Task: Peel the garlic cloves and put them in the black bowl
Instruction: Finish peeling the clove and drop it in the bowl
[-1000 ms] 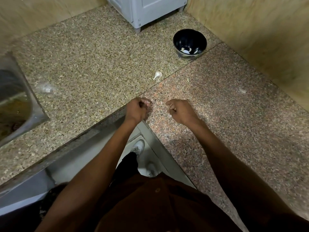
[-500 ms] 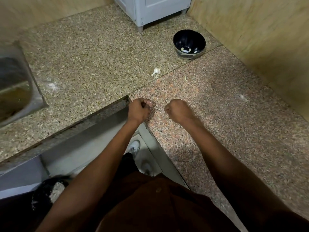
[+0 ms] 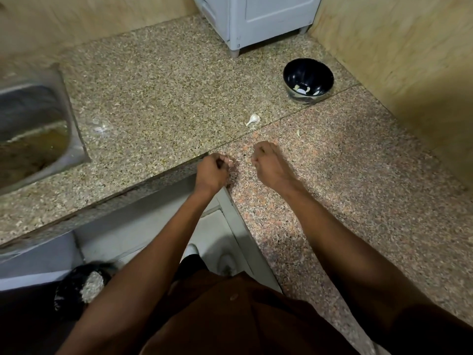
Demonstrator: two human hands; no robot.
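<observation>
Behind L hand (image 3: 211, 172) fingers (image 3: 225, 160), garlic clove (image 3: 229, 161) mostly hidden

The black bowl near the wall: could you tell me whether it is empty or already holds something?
Not empty. The black bowl stands upright with a few pale garlic cloves lying on its bottom.

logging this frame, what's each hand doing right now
Left hand: fingers curled, pinching a garlic clove.
Right hand: fingers curled; cannot tell if it holds anything.

Bowl (image 3: 308, 80) behind garlic clove (image 3: 253, 119) on counter (image 3: 158, 103); sink (image 3: 33, 129) far left; hands (image 3: 240, 165) nearest.
</observation>
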